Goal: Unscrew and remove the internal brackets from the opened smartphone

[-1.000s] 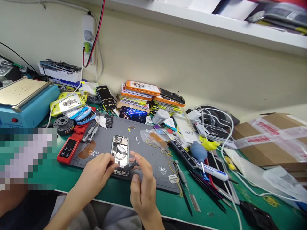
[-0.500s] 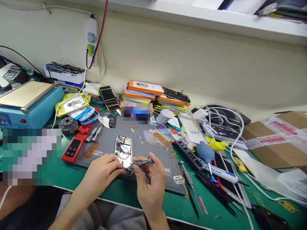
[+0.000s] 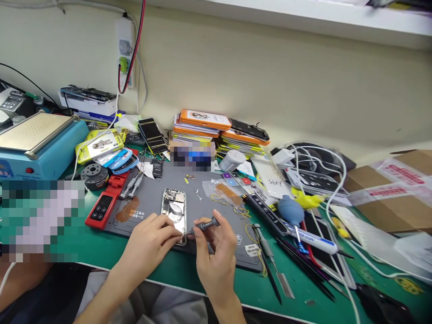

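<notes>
The right hand (image 3: pixel 216 256) has its grip clamped on a dark screwdriver (image 3: pixel 204 224). The left hand (image 3: pixel 151 245) has its grip closed on the near end of the opened phone (image 3: pixel 173 211). Over the last second the driver has slid out longer from the fingers and its tip has shifted to the phone's near right corner, so work looks centred there. The driver's long axis slants from upper right down-left, tip towards the phone. The phone lies lengthwise away from the person on the grey mat (image 3: pixel 148 198) on the green desk (image 3: pixel 297 297).
</notes>
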Demonstrator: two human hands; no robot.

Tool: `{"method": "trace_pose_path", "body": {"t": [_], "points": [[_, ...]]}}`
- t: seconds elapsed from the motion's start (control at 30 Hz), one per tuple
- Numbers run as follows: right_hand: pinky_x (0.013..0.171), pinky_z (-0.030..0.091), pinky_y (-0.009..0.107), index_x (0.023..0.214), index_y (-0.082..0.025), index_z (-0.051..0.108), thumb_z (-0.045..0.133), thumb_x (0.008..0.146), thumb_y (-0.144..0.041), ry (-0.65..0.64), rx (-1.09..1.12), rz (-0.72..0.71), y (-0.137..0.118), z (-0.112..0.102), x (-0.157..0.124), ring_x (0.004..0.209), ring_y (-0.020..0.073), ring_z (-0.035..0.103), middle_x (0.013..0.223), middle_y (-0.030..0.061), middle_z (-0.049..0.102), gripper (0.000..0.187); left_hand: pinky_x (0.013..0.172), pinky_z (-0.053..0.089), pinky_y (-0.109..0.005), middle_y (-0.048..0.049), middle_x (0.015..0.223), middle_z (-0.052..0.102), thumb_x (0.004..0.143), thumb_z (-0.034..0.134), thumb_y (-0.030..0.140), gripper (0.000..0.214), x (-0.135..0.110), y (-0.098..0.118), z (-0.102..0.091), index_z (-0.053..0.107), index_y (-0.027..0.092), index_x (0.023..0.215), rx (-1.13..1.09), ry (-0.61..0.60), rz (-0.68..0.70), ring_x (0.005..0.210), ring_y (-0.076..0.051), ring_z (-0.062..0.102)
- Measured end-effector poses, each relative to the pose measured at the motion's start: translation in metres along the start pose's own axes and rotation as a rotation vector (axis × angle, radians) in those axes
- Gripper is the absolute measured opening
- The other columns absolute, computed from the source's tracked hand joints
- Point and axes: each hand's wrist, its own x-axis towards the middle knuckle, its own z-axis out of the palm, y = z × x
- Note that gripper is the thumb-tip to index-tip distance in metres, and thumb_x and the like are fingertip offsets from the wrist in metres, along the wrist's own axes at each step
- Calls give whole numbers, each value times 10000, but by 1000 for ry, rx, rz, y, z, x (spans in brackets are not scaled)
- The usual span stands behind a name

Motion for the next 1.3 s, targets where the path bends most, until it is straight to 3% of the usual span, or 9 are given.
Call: {"method": "trace_pose_path", "body": {"t": [0.37,0.53,0.67,0.77,0.93,1.0,1.07,1.2,1.3], "points": [[825,719,290,1710,-318,396,589,1160,-176,-31,-133,-96,2,-2,0,971,170,802,1164,78,730,600,731,468,-311,1,1033,773,1089,726,208,124,-4,-4,1,835,262,1061,-10,24,17,856,-192,600],[715,698,296,1694,-321,425,711,1095,-140,-57,-270,-240,1,-4,3,775,162,742,1135,63,758,687,726,470,-323,-3,1036,769,1107,703,240,167,-5,-3,1,838,254,1010,15,16,35,853,-189,602],[931,715,412,1718,-257,381,440,1114,-59,-141,-197,-220,-3,-6,3,1212,240,765,1387,150,718,639,738,485,-337,6,1069,775,1092,734,256,118,-4,-2,0,849,276,1107,14,19,39,860,-189,601],[1012,699,482,1721,-283,372,558,1082,-68,-127,-182,-234,-5,-7,4,1396,288,678,1538,170,631,700,742,492,-337,6,1063,770,1098,726,246,133,-4,-1,-1,854,279,1089,16,4,23,868,-186,608],[797,709,349,1714,-336,407,436,1107,-36,-94,-103,-173,-3,-7,3,1259,242,725,1551,148,615,678,753,488,-345,5,1050,767,1086,738,232,109,-3,1,-1,840,260,1063,10,8,9,865,-195,603],[752,698,325,1706,-341,414,533,1105,-68,-71,-100,-168,-3,-6,2,1187,231,736,1541,146,616,671,766,489,-343,1,1050,763,1090,730,228,111,-4,1,-2,835,257,1074,6,-1,5,876,-199,608],[760,695,316,1702,-343,408,636,1081,-78,-49,-114,-162,-2,-6,1,1169,228,740,1503,140,637,713,779,492,-341,-5,1057,760,1098,717,230,117,-4,2,-2,830,251,1075,7,-13,2,890,-201,615],[830,694,349,1699,-311,410,504,1134,-109,-53,-108,-108,0,-6,-2,1171,226,738,1407,139,678,607,789,493,-343,-7,1070,759,1111,696,224,125,-5,4,-3,815,238,1073,7,-20,-6,895,-198,618],[785,691,315,1686,-308,422,597,1134,-179,-35,-114,-69,0,-6,-4,1040,204,758,1252,100,719,594,792,491,-345,-10,1059,750,1116,683,208,128,-4,5,-2,798,222,1060,14,-26,-4,898,-200,619]]}}
